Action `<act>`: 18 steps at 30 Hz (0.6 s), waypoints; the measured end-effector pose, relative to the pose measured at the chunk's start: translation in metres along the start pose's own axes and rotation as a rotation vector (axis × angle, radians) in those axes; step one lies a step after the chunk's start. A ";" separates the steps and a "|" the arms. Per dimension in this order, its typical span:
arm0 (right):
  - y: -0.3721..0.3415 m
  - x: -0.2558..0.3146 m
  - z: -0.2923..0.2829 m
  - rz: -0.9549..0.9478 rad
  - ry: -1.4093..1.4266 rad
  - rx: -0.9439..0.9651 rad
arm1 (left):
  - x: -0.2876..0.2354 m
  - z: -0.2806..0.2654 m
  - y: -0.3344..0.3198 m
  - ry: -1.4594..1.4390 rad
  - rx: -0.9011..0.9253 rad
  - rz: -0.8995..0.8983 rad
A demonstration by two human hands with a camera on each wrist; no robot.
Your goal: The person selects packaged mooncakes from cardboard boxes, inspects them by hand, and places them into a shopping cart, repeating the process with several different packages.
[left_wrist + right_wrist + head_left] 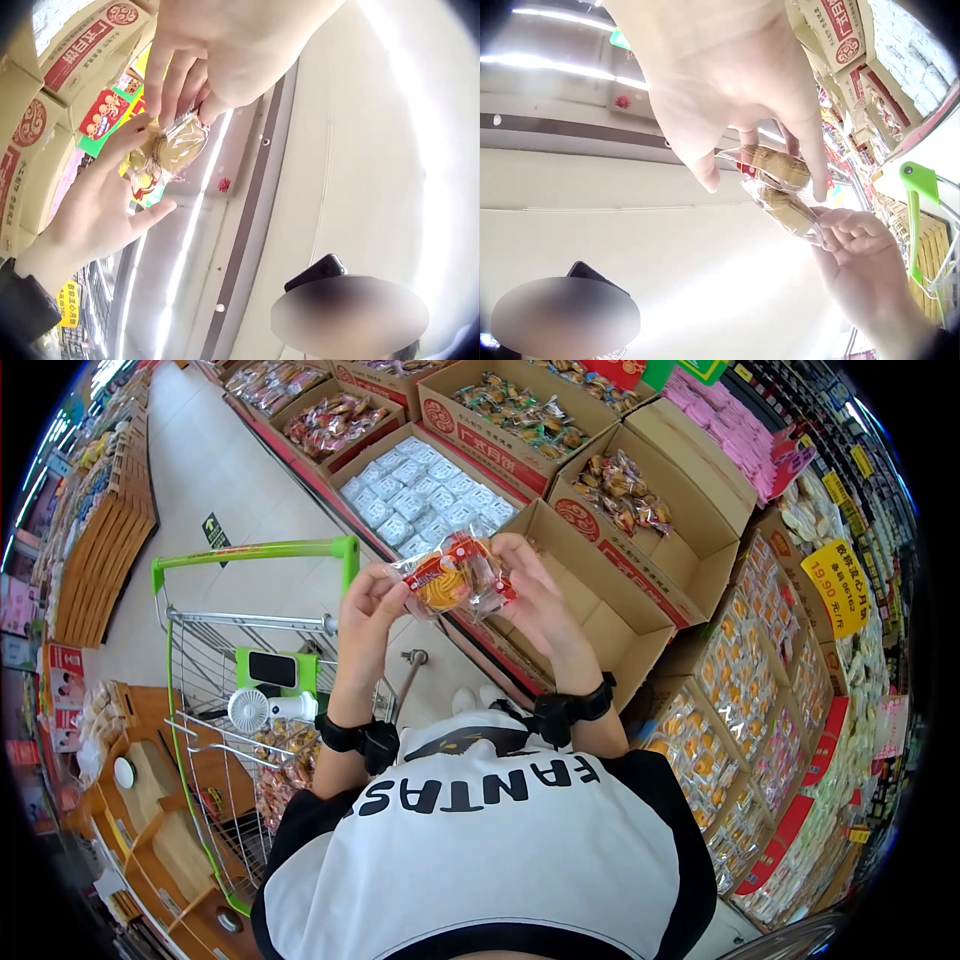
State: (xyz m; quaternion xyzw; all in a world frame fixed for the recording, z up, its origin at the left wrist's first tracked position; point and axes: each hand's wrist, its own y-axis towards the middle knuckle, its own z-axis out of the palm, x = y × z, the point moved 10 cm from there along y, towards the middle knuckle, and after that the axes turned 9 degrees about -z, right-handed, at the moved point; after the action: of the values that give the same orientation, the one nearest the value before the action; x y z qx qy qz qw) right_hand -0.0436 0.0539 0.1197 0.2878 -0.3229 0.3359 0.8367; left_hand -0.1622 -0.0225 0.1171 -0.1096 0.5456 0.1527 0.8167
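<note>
Clear-wrapped pastries (445, 582) with red print are held up between both hands in front of the chest. My left hand (368, 622) pinches the left edge of the wrapping between thumb and fingers. On the other side, my right hand (545, 610) holds the packaging with its fingers. From the left wrist view, the right thumb stands away from the golden pastry (182, 144). Two round pastries (784, 166) lie side by side in film in the right wrist view, the right hand (720, 75) above and the left hand (862, 266) below.
A green-handled cart (250, 552) at left carries a phone (272, 670), a white fan (248, 710) and wrapped goods. Ahead stand cardboard boxes of packaged pastries (425, 492). Beside them is an open box (600, 622). More packets (700, 760) fill the display at right.
</note>
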 end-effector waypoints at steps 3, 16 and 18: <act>0.001 -0.010 0.010 0.063 0.054 0.056 | -0.013 -0.013 -0.006 0.105 -0.088 0.043; 0.006 -0.041 0.053 0.125 -0.111 0.269 | -0.032 -0.025 -0.032 0.313 -0.306 0.139; 0.009 -0.047 0.056 0.126 -0.132 0.270 | -0.032 -0.033 -0.037 0.299 -0.346 0.148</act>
State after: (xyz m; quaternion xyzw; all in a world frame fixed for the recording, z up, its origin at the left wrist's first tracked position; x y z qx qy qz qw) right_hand -0.0963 0.0020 0.1227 0.3981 -0.3464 0.4084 0.7448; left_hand -0.1887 -0.0721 0.1350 -0.2289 0.6328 0.2854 0.6825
